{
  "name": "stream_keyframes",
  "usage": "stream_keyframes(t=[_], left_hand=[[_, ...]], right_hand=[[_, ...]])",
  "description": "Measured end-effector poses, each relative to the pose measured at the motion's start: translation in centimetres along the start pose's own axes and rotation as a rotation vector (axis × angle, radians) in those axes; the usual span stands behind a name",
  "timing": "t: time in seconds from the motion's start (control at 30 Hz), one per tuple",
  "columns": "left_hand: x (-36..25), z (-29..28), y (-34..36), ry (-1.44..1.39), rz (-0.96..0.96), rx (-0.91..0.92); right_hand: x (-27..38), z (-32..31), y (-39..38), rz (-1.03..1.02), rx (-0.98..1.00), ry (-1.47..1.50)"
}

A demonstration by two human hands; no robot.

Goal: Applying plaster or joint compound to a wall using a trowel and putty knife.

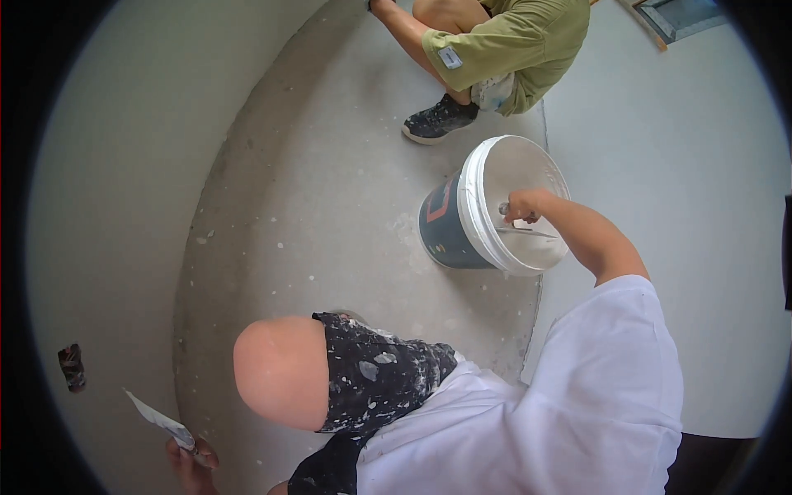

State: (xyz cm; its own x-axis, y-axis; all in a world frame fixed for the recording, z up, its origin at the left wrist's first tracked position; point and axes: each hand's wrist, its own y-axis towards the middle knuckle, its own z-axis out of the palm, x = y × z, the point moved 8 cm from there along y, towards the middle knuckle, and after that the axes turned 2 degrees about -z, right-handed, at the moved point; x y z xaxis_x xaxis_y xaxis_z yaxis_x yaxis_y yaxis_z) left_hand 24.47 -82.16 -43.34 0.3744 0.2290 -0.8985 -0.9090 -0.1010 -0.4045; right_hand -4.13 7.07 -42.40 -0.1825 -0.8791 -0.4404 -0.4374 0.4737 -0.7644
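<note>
Head view, right hand: the right hand (525, 205) reaches out over the bucket (452, 223) and sits inside its rim, fingers curled tight round the handle of a tool (528, 232); the thin metal blade runs to the right from the hand across the pale inside of the bucket
Head view, bucket: it stands on the grey concrete floor (330, 214), tipped so its open mouth faces up at the camera; white rim, dark blue-grey wall with a red mark on it, white paste coating the inside
Head view, left hand: down at the lower edge, the left hand (191, 462) is closed on the handle of a putty knife (157, 421); its flat pale blade points up and to the left, close against the white wall (99, 206), whether touching it I cannot tell
Head view, wall: smooth and white on the left, with a small dark ragged hole (72, 366) low down, just left of the blade tip
Head view, the person's own body: a bare knee (280, 371) sticks out in the middle, dark paint-spattered shorts (379, 375) behind it, white shirt (577, 396) to the right
Head view, other person: crouched at the top, green shirt (520, 37), one dark shoe (440, 120) flat on the floor, well apart from the bucket
</note>
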Motion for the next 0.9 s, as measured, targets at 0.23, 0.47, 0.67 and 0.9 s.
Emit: stream_keyframes(t=[0.23, 0.47, 0.67, 0.9], left_hand=[[0.1, 3.2, 2.9, -0.199, -0.019, 0.104], [1.1, 4.1, 4.3, -0.194, -0.084, 0.22], [3.9, 7.3, 7.3, -0.262, -0.195, 0.413], [4.0, 7.6, 6.0, -0.224, -0.224, 0.402]], right_hand=[[2.3, 2.1, -8.6, -0.145, 0.451, -0.042], [2.2, -7.8, -19.1, -0.297, 0.169, -0.172], [-4.8, -7.6, -21.4, -0.346, -0.666, -0.145], [-4.5, -9.8, -21.6, -0.609, -0.913, 0.887]])
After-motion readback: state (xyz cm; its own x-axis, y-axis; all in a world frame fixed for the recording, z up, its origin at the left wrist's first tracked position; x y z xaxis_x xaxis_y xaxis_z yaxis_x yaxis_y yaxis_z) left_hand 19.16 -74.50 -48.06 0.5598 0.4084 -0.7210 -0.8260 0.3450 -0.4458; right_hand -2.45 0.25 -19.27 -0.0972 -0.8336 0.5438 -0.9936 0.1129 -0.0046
